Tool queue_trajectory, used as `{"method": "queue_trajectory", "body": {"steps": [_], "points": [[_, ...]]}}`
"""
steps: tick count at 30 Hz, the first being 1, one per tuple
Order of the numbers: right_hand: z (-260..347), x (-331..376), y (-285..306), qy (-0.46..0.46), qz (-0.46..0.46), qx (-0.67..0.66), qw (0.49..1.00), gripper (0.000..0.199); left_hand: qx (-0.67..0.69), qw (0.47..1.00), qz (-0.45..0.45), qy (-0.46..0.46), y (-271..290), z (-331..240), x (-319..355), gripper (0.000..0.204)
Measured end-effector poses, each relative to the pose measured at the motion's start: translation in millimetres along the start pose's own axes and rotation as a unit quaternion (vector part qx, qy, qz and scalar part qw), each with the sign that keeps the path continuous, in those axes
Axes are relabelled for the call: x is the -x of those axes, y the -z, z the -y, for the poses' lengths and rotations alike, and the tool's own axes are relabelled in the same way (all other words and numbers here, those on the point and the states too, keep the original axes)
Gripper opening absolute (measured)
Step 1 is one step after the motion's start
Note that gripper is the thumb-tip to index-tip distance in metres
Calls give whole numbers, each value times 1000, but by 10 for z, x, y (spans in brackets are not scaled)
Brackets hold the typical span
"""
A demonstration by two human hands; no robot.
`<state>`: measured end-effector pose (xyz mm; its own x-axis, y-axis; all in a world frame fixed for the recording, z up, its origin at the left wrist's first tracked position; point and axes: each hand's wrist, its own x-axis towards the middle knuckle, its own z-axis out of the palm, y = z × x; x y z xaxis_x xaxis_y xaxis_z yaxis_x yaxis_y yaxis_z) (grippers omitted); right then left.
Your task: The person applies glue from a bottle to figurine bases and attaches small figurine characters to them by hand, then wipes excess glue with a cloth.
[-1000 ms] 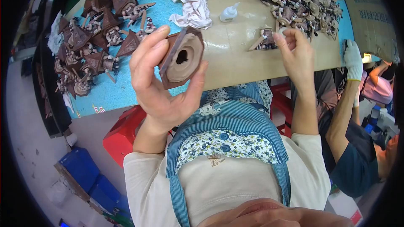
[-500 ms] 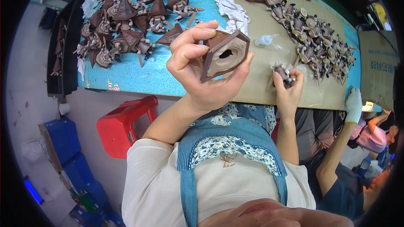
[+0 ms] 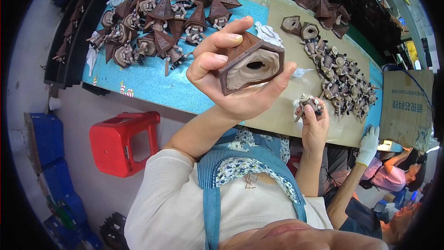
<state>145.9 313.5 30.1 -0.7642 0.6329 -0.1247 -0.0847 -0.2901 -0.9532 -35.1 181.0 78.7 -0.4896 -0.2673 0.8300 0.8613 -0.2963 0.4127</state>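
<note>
Brown roofed figurines (image 3: 162,23) crowd the bench's (image 3: 152,83) far left corner; small grey figurines (image 3: 340,81) crowd its right end. Between them, the blue near edge lies open for a hand.

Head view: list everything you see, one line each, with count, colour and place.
house-shaped piece: one, brown, hollow, held up in left hand
small figurine: one, grey-brown, in right hand
roofed figurines: many, brown, on the blue mat
loose figurines: many, grey-brown, right part of table
table: one, blue mat and tan board
stool: one, red, on floor
cardboard box: one, tan, far right
gloved hand: one, white, a co-worker's
left hand: raised
right hand: at table edge
</note>
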Motion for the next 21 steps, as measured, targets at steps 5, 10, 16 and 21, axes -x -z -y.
{"method": "queue_trajectory", "body": {"steps": [5, 10, 16, 21], "points": [[192, -10, -8, 53, 12, -11, 998, 29, 100, 993, 28, 55, -93, -100, 2, 83], [570, -88, -23, 134, 80, 67, 985, 33, 156, 913, 187, 328, 152, -327, 141, 72], [846, -142, -148, 207, 229, 227, 924, 32, 98, 790, 458, 396, 152, -458, 269, 67], [964, -123, -320, 325, 284, 388, 814, 29, 92, 784, 465, 400, 45, -525, 326, 61]]}}
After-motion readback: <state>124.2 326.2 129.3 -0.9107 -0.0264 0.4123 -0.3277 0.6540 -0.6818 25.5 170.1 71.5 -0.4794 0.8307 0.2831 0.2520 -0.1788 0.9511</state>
